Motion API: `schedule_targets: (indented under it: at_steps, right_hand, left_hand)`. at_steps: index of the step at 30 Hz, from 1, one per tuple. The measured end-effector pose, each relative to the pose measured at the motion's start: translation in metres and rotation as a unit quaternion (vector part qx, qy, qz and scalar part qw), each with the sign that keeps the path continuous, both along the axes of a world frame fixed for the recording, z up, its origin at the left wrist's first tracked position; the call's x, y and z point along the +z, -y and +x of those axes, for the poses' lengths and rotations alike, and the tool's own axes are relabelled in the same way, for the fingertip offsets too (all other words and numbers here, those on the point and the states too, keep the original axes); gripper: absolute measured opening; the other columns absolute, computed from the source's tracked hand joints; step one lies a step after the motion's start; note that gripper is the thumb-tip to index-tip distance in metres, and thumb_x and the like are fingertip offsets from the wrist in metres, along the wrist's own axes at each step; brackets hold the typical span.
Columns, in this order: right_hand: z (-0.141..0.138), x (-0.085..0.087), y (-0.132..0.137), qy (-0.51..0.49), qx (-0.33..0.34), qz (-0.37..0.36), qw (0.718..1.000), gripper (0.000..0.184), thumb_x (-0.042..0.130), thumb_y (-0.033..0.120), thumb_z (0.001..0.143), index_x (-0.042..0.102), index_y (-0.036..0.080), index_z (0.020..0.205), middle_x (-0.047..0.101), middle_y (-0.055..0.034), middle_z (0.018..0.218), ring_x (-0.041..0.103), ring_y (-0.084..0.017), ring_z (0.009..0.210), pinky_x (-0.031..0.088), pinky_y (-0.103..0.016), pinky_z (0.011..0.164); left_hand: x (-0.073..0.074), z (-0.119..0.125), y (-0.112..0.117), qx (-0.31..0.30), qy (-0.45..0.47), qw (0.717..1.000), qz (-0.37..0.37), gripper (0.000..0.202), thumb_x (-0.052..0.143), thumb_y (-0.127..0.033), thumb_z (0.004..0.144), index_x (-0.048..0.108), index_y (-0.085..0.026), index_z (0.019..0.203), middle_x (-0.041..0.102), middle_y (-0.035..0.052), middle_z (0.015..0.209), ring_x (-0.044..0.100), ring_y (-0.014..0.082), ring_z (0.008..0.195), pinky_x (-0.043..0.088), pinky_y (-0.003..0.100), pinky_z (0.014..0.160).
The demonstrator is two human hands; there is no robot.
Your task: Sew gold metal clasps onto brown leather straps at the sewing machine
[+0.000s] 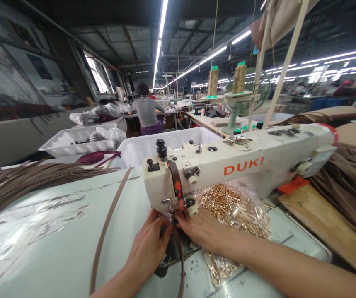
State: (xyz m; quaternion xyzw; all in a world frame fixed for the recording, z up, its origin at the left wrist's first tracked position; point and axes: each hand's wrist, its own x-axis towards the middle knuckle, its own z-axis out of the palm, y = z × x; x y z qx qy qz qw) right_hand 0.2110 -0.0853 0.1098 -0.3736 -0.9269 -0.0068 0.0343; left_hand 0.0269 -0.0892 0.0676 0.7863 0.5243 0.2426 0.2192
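A white sewing machine marked DUKI stands before me. A narrow brown strap runs from its presser foot down toward me. My left hand is closed at the left of the needle area, thumb and fingers pinched on the strap. From the right, my right hand reaches under the machine head, its fingers closed on the strap beside the presser foot. The fingertips of both hands are partly hidden there. Left of my left hand, another length of brown strap lies curved across the pale table.
A plastic bag of gold metal clasps lies behind my right forearm. Bundles of brown straps rest at left, with more at right by a wooden board. White bins stand behind the machine. A person sits farther back.
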Motion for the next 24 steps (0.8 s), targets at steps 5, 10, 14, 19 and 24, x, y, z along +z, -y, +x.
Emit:
schedule_targets:
  at_steps: [5,10,14,19,24]
  right_hand:
    - [0.001,-0.004,0.000,-0.008,-0.001,0.013,1.000,0.028,0.043,0.009,0.089,0.050,0.010,0.116,0.067,-0.0146,0.104,0.065,-0.025,0.080,0.049,-0.033,0.062]
    - [0.027,-0.009,-0.004,-0.041,-0.059,0.020,0.997,0.038,0.047,0.049,0.094,0.059,0.015,0.105,0.068,-0.0125,0.098,0.066,-0.027,0.085,0.050,-0.034,0.066]
    - [0.037,-0.003,-0.011,-0.038,-0.071,-0.002,0.997,0.031,0.054,0.046,0.091,0.064,0.019,0.099,0.070,-0.0072,0.094,0.068,-0.025,0.080,0.048,-0.031,0.065]
    - [0.036,0.000,-0.012,-0.031,-0.007,-0.046,0.998,0.015,0.059,0.019,0.082,0.070,0.024,0.091,0.072,-0.0012,0.087,0.068,-0.021,0.079,0.047,-0.028,0.069]
    - [0.036,-0.002,-0.014,-0.053,-0.006,-0.060,0.997,0.020,0.057,0.015,0.079,0.071,0.025,0.089,0.073,-0.0006,0.097,0.068,-0.020,0.087,0.046,-0.028,0.076]
  left_hand:
    - [0.015,-0.007,0.005,-0.042,-0.063,0.997,0.015,0.020,0.040,-0.021,0.091,0.055,-0.019,0.078,0.055,0.0080,0.097,0.061,0.0215,0.089,0.051,0.035,0.077]
    - [0.019,-0.022,0.021,-0.128,-0.224,0.949,0.184,0.042,0.061,-0.042,0.084,0.056,-0.014,0.115,0.060,0.0145,0.119,0.063,0.0284,0.102,0.055,0.038,0.082]
    - [-0.003,-0.015,0.033,-0.186,-0.268,0.848,0.418,0.073,0.049,-0.069,0.085,0.054,-0.006,0.122,0.067,0.0177,0.111,0.065,0.0283,0.101,0.057,0.031,0.078]
    - [-0.022,-0.011,0.035,-0.181,-0.326,0.800,0.470,0.040,0.044,-0.041,0.096,0.058,-0.009,0.116,0.070,0.0098,0.105,0.067,0.0234,0.097,0.057,0.027,0.078]
    - [-0.029,-0.018,0.041,-0.190,-0.358,0.800,0.442,0.036,0.043,-0.023,0.094,0.053,-0.011,0.127,0.068,0.0093,0.112,0.065,0.0255,0.104,0.057,0.030,0.083]
